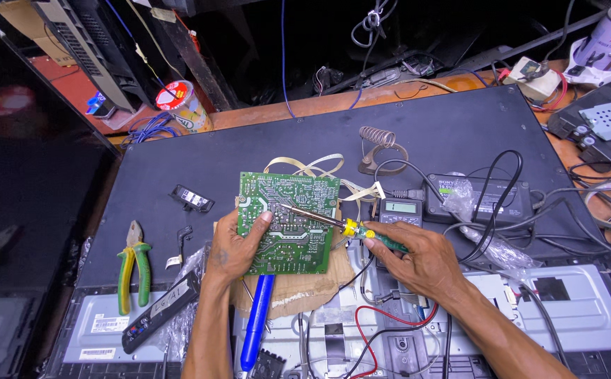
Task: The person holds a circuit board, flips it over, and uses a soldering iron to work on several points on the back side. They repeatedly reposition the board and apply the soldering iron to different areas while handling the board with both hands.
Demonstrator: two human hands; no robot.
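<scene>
Holding a green circuit board (pixel 289 223) tilted over the middle of the worktop (pixel 460 133), the left hand (pixel 234 247) clamps the board's left edge, thumb pressed on its solder face and fingers hidden behind. The right hand (pixel 418 258) is closed around the green-and-yellow handle of a soldering iron (pixel 333 223), whose metal shaft runs up and to the left so that its tip meets the board's upper middle. The two hands are apart, one at each side of the board. Beneath the board lies a torn piece of brown cardboard (pixel 298 291), with a blue-handled tool (pixel 256 323) just below the left hand. Pale ribbon cables (pixel 319 167) curl out from behind the board's top edge. Left of the left hand lie green-and-yellow pliers (pixel 133 268) and a black remote control (pixel 162 312). Above the right hand sit a small grey meter (pixel 400 210) and, beside it, a black power adapter (pixel 477 198) with its dark cord looped about. A coiled-wire iron stand (pixel 379 149) rests farther back. Red and black leads (pixel 376 330) trail across a grey metal chassis (pixel 579 309) near the front edge.
</scene>
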